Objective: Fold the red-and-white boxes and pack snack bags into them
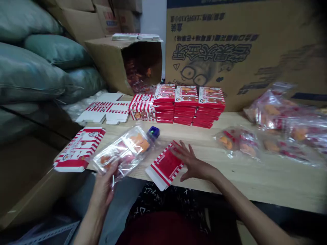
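My left hand [108, 178] grips the near end of a clear plastic bag [127, 148] with orange and red pieces inside, held above the table's front edge. A red card box [167, 165] with striped borders lies tilted on the table, its white flap jutting past the edge. Over its right side my right hand [191, 161] is spread, fingers apart, holding nothing; whether the fingertips touch the card I cannot tell. Left of the bag sits a stack of flat striped boxes [80, 149]. Just beyond the bag is a small blue object [153, 132].
Stacked red boxes [190, 105] stand at the back of the wooden table [255, 180]. Flat cartons [107, 107] lie beside them, before an open cardboard box [107, 54]. More filled plastic bags [278, 112] are heaped at right. Large sacks [30, 71] rise at left.
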{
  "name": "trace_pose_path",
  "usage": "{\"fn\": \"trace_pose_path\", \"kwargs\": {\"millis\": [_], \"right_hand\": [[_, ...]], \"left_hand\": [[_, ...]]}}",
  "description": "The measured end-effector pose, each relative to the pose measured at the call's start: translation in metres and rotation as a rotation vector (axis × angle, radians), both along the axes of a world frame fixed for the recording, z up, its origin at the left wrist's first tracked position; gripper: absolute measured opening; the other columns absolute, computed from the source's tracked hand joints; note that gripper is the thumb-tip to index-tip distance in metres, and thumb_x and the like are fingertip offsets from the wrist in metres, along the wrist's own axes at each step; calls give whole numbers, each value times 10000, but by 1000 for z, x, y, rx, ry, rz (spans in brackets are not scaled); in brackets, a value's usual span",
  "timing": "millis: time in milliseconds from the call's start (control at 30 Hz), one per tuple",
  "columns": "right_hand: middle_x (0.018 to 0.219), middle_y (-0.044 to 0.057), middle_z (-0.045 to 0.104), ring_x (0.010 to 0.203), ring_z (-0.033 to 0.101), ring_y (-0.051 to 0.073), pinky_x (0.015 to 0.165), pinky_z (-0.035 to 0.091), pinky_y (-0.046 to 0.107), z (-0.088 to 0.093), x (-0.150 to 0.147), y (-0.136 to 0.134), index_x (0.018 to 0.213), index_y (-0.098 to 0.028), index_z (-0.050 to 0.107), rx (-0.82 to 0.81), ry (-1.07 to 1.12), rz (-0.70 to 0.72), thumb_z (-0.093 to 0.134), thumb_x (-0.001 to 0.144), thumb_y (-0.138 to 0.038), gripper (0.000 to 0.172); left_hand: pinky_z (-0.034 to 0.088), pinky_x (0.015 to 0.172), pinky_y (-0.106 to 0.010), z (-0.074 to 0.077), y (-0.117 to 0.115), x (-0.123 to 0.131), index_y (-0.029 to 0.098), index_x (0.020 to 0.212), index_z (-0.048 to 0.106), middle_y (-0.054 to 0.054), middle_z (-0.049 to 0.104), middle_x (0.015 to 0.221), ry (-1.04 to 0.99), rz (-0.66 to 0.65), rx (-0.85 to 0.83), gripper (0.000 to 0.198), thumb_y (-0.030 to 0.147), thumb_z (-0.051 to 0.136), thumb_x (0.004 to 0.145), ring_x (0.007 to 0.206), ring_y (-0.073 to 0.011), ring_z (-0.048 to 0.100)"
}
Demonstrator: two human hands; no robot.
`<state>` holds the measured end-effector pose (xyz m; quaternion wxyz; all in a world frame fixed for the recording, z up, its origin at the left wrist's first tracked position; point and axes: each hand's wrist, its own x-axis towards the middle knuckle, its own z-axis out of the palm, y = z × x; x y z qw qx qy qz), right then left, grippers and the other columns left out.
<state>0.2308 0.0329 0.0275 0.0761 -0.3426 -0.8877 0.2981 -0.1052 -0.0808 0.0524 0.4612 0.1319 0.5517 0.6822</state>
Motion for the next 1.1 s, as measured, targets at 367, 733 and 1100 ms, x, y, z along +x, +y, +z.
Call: {"fn": "trace_pose_path", "kwargs": {"millis": [367, 733, 1100], "right_hand": [[1622, 238, 334, 1557, 179, 451, 1235, -10, 657, -54, -45, 27, 1655, -231, 177, 15, -290, 222, 910, 539, -396, 1345], [1510, 207, 400, 1499, 295, 436, 1240, 19, 660, -78, -7, -17, 1651, -254, 176, 144, -138, -146, 859, 569, -392, 1287], [1563, 234, 362, 1529, 242, 439, 1243, -38, 642, -76, -8, -17, 1651, -211, 189, 95, -183, -82, 878, 530, -397, 1329]], "left_hand": [[632, 706, -241, -43, -66, -21, 159, 1013, 741, -47, 805, 906, -60, 113, -260, 384, 189, 917, 673, 773, -194, 779], [546, 692, -273, -71, -41, 16, 136, 1030, 800, -95, 801, 851, 41, -427, -243, 467, 431, 913, 687, 726, -206, 726], [545, 810, -305, -73, 22, -23, 137, 1028, 808, -115, 799, 1007, 65, -892, -326, 471, 329, 941, 619, 857, -223, 723]]}}
